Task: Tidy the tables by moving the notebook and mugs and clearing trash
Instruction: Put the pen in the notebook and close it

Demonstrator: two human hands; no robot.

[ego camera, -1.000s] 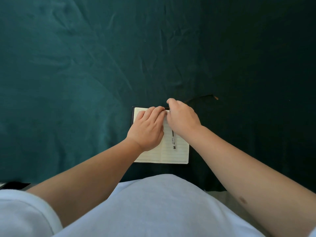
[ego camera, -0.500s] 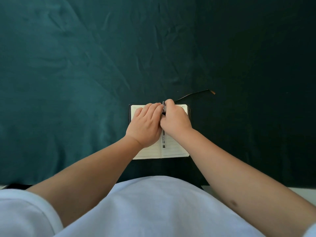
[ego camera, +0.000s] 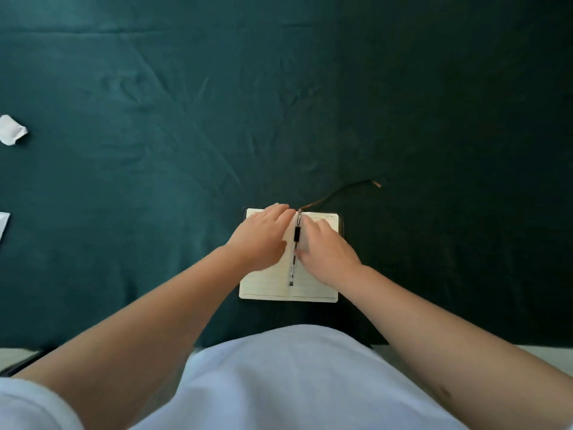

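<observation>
An open lined notebook (ego camera: 266, 288) with a dark cover lies on the green tablecloth near the table's front edge. A pen (ego camera: 296, 243) lies along its centre crease. My left hand (ego camera: 263, 235) rests flat on the left page, fingers spread, touching the paper. My right hand (ego camera: 325, 251) lies flat on the right page just beside the pen, holding nothing. A thin brown ribbon bookmark (ego camera: 341, 192) trails from the top of the notebook to the right. No mugs are in view.
A crumpled white scrap of paper (ego camera: 12, 130) lies at the far left of the green tablecloth (ego camera: 155, 150). Another white piece (ego camera: 3, 223) shows at the left edge below it. My white shirt fills the bottom.
Both hands have flattened and spread apart onto the pages, uncovering the pen in the crease. The view has shifted, bringing the white scraps at the left into sight.
</observation>
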